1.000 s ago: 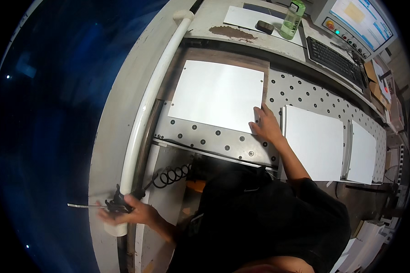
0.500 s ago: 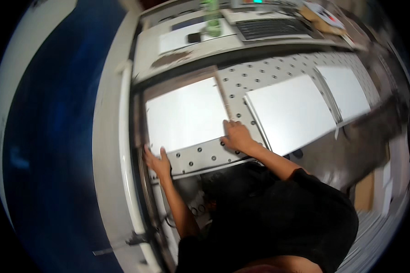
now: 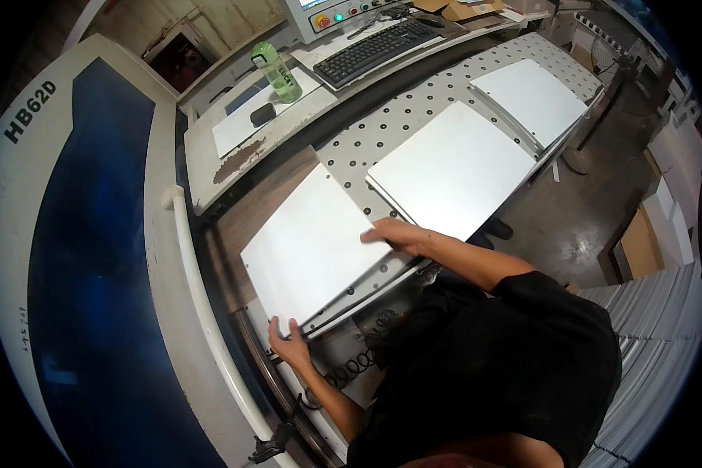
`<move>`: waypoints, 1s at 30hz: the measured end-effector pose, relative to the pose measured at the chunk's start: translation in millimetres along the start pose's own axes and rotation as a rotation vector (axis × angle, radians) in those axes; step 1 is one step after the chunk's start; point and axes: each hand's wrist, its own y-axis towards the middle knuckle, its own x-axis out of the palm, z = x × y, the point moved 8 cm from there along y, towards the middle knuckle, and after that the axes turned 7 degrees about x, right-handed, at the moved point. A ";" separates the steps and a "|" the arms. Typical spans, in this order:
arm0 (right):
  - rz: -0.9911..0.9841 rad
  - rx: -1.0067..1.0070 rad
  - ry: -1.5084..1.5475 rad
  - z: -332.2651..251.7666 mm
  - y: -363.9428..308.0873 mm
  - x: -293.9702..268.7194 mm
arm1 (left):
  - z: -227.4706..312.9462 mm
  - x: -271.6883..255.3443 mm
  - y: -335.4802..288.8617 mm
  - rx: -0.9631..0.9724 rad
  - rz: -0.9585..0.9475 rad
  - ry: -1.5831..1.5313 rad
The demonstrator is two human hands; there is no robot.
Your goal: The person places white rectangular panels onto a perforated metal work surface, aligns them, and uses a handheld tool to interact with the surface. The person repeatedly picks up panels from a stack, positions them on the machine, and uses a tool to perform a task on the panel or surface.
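Both hands hold a white rectangular panel (image 3: 313,234) with small dark holes near its edges. My left hand (image 3: 290,345) is closed on its near left corner, fingers over the edge. At the near right corner my right hand (image 3: 398,235) grips it, thumb on top and the other fingers mostly hidden underneath. The panel's near edge sits slightly above the pale table dotted with dark round studs (image 3: 378,129). Beyond its far left side shows a brown worn board (image 3: 269,187). To the right lie another white panel stack (image 3: 452,168) and a farther white stack (image 3: 530,97).
A machine with a dark blue cover (image 3: 93,234) and white rail (image 3: 210,312) stands at left. Behind are a green bottle (image 3: 279,74), black keyboard (image 3: 374,53) and control box (image 3: 339,15). Many stacked sheets (image 3: 663,335) stand at right. A coiled black hose (image 3: 355,366) hangs below the table.
My hands have gone from touching the panel's edges to gripping its near corners. The panel is shifted toward me and its near edge lifted. The head view has turned.
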 end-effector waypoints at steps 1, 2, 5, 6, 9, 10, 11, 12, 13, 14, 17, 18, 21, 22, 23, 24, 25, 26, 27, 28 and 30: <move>-0.040 -0.102 -0.025 -6.2 -16.1 9.5 | 8.9 3.4 -9.1 -0.017 -0.042 -0.040; 0.015 -0.118 -0.007 -7.6 -24.9 2.4 | 17.9 8.3 -19.4 -0.052 -0.057 -0.071; -0.077 -0.089 0.092 -19.9 -53.4 -29.2 | 29.1 25.2 -40.7 -0.152 -0.053 -0.297; -0.124 -0.115 0.141 -27.5 -65.6 -39.5 | 30.7 32.7 -44.2 -0.261 -0.085 -0.303; -0.045 -0.141 0.242 -34.9 -106.1 -99.0 | 56.6 67.0 -50.2 -0.406 -0.107 -0.542; 0.010 -0.161 0.273 -37.9 -123.1 -120.6 | 79.0 76.8 -50.4 -0.480 -0.135 -0.588; 0.097 -0.184 0.282 -39.5 -141.3 -146.4 | 101.2 94.3 -46.8 -0.504 -0.192 -0.669; 0.139 -0.198 0.307 -34.5 -156.3 -173.4 | 123.3 111.4 -44.5 -0.525 -0.248 -0.749; 0.181 -0.207 0.333 -26.8 -170.6 -200.7 | 141.8 130.2 -44.8 -0.552 -0.306 -0.826; 0.204 -0.218 0.371 -19.8 -185.5 -226.8 | 154.4 156.6 -42.3 -0.506 -0.366 -0.850; 0.397 -0.216 0.443 -6.1 -236.4 -290.0 | 200.4 216.5 -39.0 -0.342 -0.602 -0.872; 0.425 -0.275 0.500 6.6 -250.5 -316.0 | 232.6 230.7 -39.7 -0.337 -0.675 -0.826; 0.543 -0.341 0.491 8.8 -292.2 -358.1 | 295.1 266.8 -47.2 -0.275 -0.790 -0.723; 0.495 -0.368 0.513 18.4 -299.2 -379.5 | 304.1 286.5 -50.1 -0.282 -0.808 -0.701; 0.451 -0.390 0.532 24.8 -306.1 -397.8 | 322.9 303.0 -55.6 -0.274 -0.858 -0.683; 0.480 -0.400 0.568 31.0 -311.0 -416.2 | 343.7 317.3 -60.7 -0.267 -0.907 -0.662; 0.506 -0.408 0.599 32.4 -316.7 -434.3 | 362.6 331.4 -68.4 -0.263 -0.951 -0.644; 0.531 -0.415 0.630 33.9 -323.7 -452.0 | 378.8 345.8 -77.8 -0.241 -0.993 -0.634; 0.568 -0.429 0.694 31.2 -329.5 -469.4 | 372.6 365.7 -83.8 -0.229 -1.002 -0.656; 0.618 -0.459 0.756 25.1 -340.2 -489.5 | 385.1 378.3 -93.0 -0.242 -1.034 -0.682; 0.607 -0.597 0.904 18.1 -355.5 -532.5 | 416.1 400.7 -110.0 -0.234 -1.077 -0.736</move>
